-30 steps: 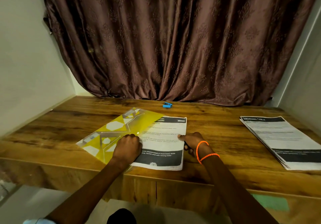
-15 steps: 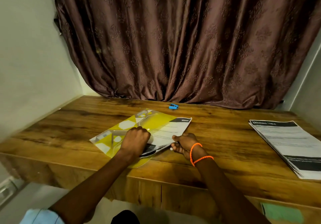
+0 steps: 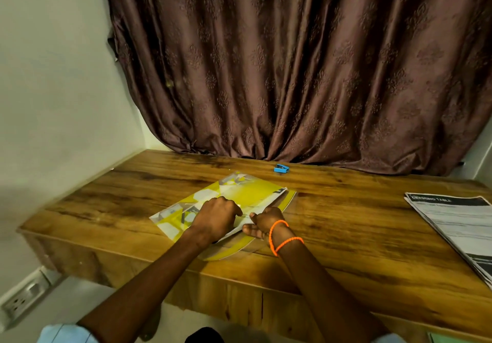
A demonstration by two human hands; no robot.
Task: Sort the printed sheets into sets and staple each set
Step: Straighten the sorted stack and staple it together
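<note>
A yellow translucent plastic folder lies on the wooden table in front of me. A set of printed sheets sits almost wholly inside it, only its right edge and a dark corner showing. My left hand grips the folder's upper flap near its opening. My right hand, with orange bands on the wrist, pinches the near edge of the sheets. A small blue stapler lies further back near the curtain. A stack of printed sheets lies at the table's right end.
A brown curtain hangs behind the table. A white wall closes the left side, with a wall socket low down. Bare wood lies between the folder and the right stack.
The printed sheets have slid leftwards into the yellow folder, from mostly exposed to nearly covered. Both hands have stayed at the folder's opening. The camera has moved closer.
</note>
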